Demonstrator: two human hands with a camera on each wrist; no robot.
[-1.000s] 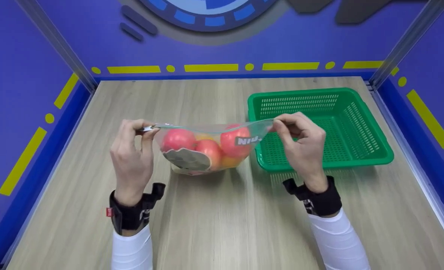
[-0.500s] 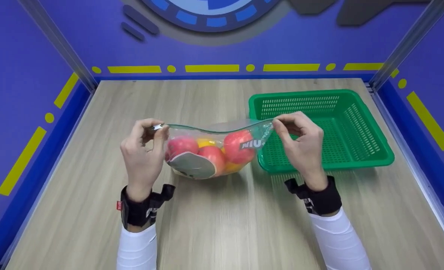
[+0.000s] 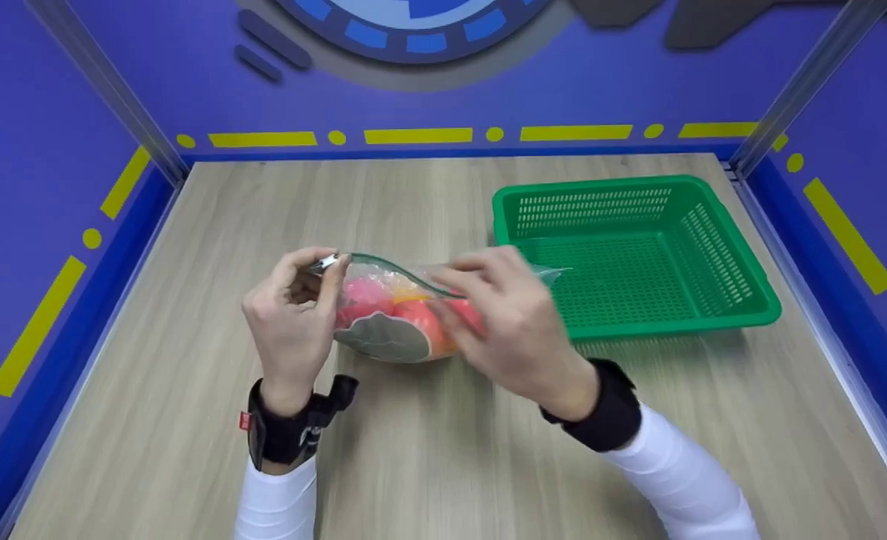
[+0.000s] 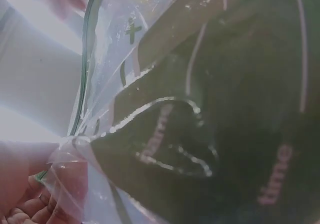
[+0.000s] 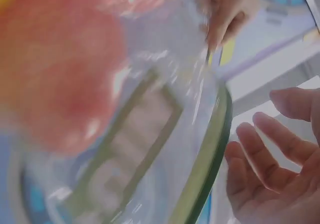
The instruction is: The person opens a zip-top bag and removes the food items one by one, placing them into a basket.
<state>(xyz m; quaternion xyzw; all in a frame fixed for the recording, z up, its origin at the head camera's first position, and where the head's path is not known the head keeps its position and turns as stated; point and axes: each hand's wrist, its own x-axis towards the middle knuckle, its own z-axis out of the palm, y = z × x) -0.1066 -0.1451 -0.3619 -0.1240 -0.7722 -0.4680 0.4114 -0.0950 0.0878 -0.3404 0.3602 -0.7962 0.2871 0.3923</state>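
The left hand (image 3: 289, 326) pinches the top left corner of a clear zip bag (image 3: 383, 341), its fingers grasping the edge beside a small pale slider (image 3: 328, 262). The right hand (image 3: 518, 330), blurred in the head view, has its fingers released and spread, just beside the green zip strip (image 5: 222, 129). Red, round fruits (image 3: 417, 321) fill the bag, in front of the person over the wood-grain counter (image 3: 413, 465). The bag's right corner overlaps the near-left part of a green plastic basket (image 3: 660, 326).
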